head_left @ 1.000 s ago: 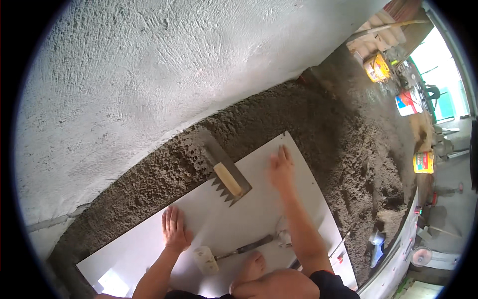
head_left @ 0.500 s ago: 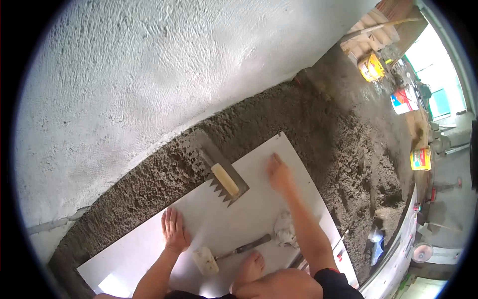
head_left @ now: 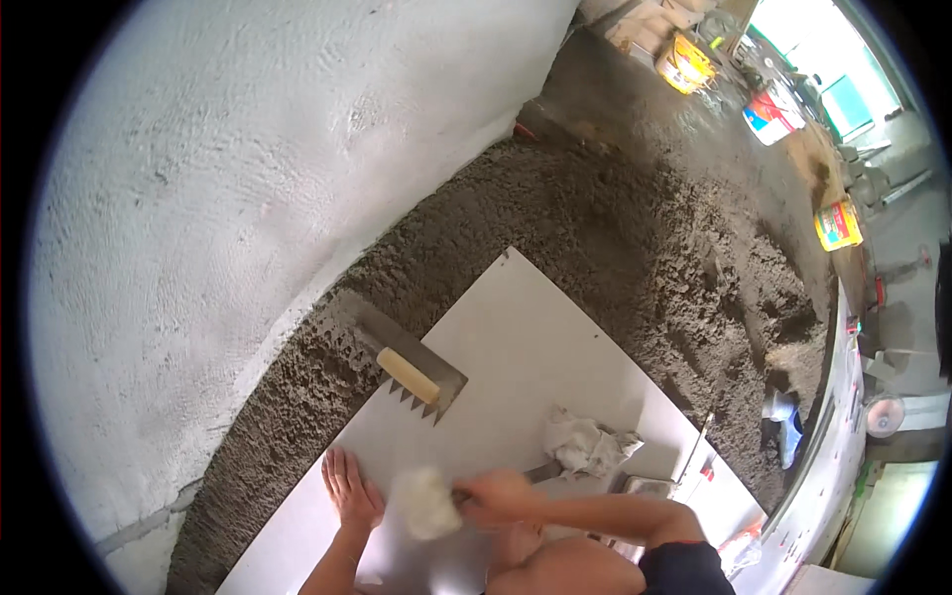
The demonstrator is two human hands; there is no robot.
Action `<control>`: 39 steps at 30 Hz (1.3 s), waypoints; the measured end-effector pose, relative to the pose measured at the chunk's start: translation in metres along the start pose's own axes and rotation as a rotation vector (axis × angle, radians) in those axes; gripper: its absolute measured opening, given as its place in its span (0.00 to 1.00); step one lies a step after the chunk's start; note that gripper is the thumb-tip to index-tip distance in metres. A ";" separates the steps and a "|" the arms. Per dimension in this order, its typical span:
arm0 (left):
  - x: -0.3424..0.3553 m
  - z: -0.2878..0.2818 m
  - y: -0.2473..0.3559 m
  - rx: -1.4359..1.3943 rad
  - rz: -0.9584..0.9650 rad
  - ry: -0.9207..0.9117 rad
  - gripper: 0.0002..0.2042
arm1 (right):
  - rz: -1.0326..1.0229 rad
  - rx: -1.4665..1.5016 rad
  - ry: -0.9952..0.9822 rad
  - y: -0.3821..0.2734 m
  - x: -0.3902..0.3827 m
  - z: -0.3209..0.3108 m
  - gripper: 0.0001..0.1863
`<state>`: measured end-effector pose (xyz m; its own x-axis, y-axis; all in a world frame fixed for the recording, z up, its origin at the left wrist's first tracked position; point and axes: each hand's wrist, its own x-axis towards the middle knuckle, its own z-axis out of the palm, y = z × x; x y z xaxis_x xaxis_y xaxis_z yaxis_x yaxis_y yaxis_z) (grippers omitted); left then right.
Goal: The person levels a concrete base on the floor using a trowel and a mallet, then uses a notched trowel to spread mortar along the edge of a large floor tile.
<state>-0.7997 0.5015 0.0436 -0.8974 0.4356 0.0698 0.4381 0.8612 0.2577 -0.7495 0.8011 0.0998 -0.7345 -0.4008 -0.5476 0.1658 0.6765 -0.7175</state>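
Note:
A large white tile (head_left: 545, 337) lies on rough grey mortar. My left hand (head_left: 353, 488) rests on the tile close to its wall-side edge, fingers stretched out. My right hand (head_left: 498, 498) is closed round the handle of a white-headed rubber mallet (head_left: 426, 504), whose head points left toward my left hand and looks slightly smeared by motion. Beyond my hands, a notched trowel (head_left: 409, 375) with a pale handle lies across the tile's edge, its far end over the mortar. Right of the mallet is a crumpled whitish cloth (head_left: 589, 443) on the tile.
A rough plastered wall (head_left: 228, 198) runs along the left. Loose mortar (head_left: 714, 288) spreads at the right. Buckets (head_left: 686, 65) stand farther off. A blue-and-white item (head_left: 783, 426) sits near the right. A flat metal-edged tool (head_left: 650, 486) lies beside the cloth. My bare knee is at the bottom.
My right hand has come back from the tile's far part and taken hold of the mallet. My left hand stays flat on the tile. The view has shifted and turned.

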 end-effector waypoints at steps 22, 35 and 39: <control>0.033 0.014 0.017 -0.003 -0.036 -0.082 0.32 | -0.113 1.092 1.577 0.194 0.079 -0.365 0.08; 0.040 0.017 0.020 0.022 0.024 -0.098 0.34 | -0.043 1.294 1.589 0.185 0.159 -0.335 0.07; 0.038 0.015 0.020 0.009 -0.010 -0.142 0.34 | -0.113 0.941 1.616 0.146 0.087 -0.407 0.06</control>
<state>-0.8239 0.5393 0.0372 -0.8855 0.4594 -0.0704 0.4303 0.8676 0.2493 -1.0570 1.1162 0.1228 -0.5057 0.8627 -0.0071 -0.0733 -0.0511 -0.9960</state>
